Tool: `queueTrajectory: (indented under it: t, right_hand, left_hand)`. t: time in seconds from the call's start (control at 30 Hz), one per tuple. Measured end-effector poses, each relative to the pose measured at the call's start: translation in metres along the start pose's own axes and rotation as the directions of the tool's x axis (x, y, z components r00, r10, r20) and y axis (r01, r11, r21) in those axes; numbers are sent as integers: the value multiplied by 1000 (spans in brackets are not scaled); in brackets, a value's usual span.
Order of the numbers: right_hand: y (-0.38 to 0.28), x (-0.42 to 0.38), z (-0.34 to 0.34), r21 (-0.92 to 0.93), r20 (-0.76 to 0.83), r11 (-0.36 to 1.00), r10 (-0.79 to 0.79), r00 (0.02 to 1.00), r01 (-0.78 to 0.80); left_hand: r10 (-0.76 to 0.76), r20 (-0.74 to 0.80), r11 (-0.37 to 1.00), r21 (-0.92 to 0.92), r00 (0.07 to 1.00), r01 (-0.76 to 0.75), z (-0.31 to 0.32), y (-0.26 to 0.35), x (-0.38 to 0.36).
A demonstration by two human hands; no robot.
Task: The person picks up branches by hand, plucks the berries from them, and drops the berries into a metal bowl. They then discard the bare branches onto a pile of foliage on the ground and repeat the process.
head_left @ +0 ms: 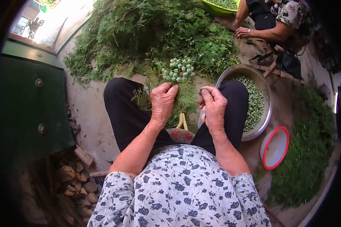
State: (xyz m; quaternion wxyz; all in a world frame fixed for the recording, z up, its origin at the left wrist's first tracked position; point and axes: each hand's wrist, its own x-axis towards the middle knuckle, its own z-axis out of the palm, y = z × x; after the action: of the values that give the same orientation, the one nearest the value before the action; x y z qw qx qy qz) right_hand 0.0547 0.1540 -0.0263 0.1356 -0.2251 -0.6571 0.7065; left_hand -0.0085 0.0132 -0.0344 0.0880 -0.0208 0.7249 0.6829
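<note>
My left hand [163, 99] pinches a leafy evergreen sprig [186, 97] between my knees. At the sprig's far end sits a cluster of pale green cones [178, 70], just beyond my fingertips. My right hand [215, 104] is raised beside it over my right knee, thumb and fingers pressed together. Whatever lies between those fingertips, if anything, is too small to make out. Right of my knee stands a metal basin [269, 108], holding many small green cones [255, 106]; my leg covers part of it.
A large heap of cut evergreen branches [140, 34] lies ahead. Beyond it are a lime-green basin [220, 10] and another person's hands [243, 32]. A red-rimmed white bowl [275, 148] tilts at right, near more greenery [307, 151]. Firewood [77, 181] and a dark green cabinet [30, 102] stand left.
</note>
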Motion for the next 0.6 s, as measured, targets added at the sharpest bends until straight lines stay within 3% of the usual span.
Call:
queueTrajectory:
  t: [0.07, 0.13, 0.2, 0.3, 0.37, 0.43, 0.6]
  right_hand:
    - [-14, -1, -3, -3, -36, 997, -76, 996, 76]
    - [-24, -5, 8, 113, 44, 969, -224, 974, 218]
    - [-16, -9, 20, 30, 114, 950, -312, 943, 310]
    - [13, -7, 26, -101, 99, 962, -245, 964, 255]
    - [21, -6, 25, 67, 83, 998, -26, 996, 20]
    - [20, -7, 25, 105, 85, 994, -17, 996, 8]
    - [20, -10, 30, 132, 47, 989, -75, 996, 68]
  left_hand:
    - [180, 8, 899, 404, 984, -168, 4, 8, -7]
    - [194, 30, 891, 412, 980, -189, 7, 10, -12]
    - [158, 50, 898, 408, 986, -165, 9, 12, -15]
    - [80, 69, 955, 279, 994, -96, 7, 14, -19]
    - [17, 78, 979, 203, 997, -32, 4, 15, -21]
    - [-219, 122, 971, -67, 968, 228, 1, 14, -22]
    - [-331, 110, 917, -196, 937, 347, 0, 8, -19]
